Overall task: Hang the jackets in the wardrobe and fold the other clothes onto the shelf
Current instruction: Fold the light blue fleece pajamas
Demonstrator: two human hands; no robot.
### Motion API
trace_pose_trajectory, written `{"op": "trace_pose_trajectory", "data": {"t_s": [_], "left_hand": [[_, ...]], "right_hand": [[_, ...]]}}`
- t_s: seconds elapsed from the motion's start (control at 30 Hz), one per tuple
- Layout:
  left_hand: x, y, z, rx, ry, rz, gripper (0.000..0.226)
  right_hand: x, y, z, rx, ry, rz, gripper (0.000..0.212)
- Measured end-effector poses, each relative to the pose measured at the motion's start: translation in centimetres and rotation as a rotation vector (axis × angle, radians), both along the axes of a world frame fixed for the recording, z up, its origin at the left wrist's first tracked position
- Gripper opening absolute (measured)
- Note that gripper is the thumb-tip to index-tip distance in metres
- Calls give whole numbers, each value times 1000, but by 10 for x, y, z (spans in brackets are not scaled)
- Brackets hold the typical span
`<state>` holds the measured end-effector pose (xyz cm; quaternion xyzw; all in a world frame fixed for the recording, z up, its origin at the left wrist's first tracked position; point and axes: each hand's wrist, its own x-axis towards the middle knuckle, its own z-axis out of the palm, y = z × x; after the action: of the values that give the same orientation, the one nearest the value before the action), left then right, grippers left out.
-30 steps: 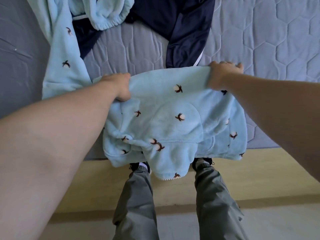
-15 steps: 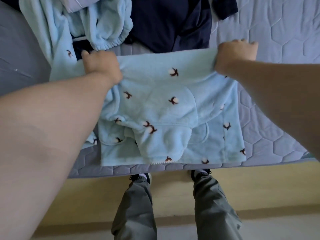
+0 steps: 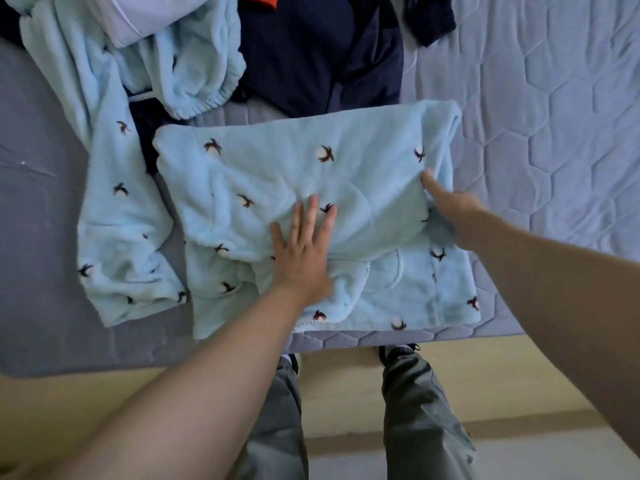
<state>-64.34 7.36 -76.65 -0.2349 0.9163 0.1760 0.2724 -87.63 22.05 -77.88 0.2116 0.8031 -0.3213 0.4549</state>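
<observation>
At the near edge of the bed (image 3: 536, 133), a folded pale-blue fleece top (image 3: 277, 168) lies under both hands.
Its long axis runs side to side, along the bed's edge, with the folded-over layer covering its far part. The left hand (image 3: 304, 251) lies flat on its middle, fingers spread. The right hand (image 3: 450, 209) pinches the fold at its right end, thumb on top and fingers hidden under the cloth. Left of the top lie matching fleece trousers (image 3: 117, 220). Beyond it is a navy garment (image 3: 318, 53), cut off at the top.
</observation>
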Motion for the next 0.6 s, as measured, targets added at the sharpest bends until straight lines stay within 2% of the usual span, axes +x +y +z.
{"op": "trace_pose_trajectory", "data": {"t_s": [0.13,0.23,0.3,0.4,0.5,0.6], "left_hand": [[-9,8,-17,-35,-86,55,135],[-13,8,-22,-50,-105,74,144],[-7,10,-24,-80,-80,63,144],[9,16,-25,-142,27,96,120],[35,27,-21,-172,81,246,86],[63,46,-15,-151,94,332,73]], "right_hand": [[8,8,6,-211,35,104,42],[16,2,27,-357,161,57,28],[26,-10,48,-463,178,20,24],[52,-33,80,-558,159,103,27],[79,-62,111,-610,128,261,31],[108,-95,135,-618,145,432,52]]}}
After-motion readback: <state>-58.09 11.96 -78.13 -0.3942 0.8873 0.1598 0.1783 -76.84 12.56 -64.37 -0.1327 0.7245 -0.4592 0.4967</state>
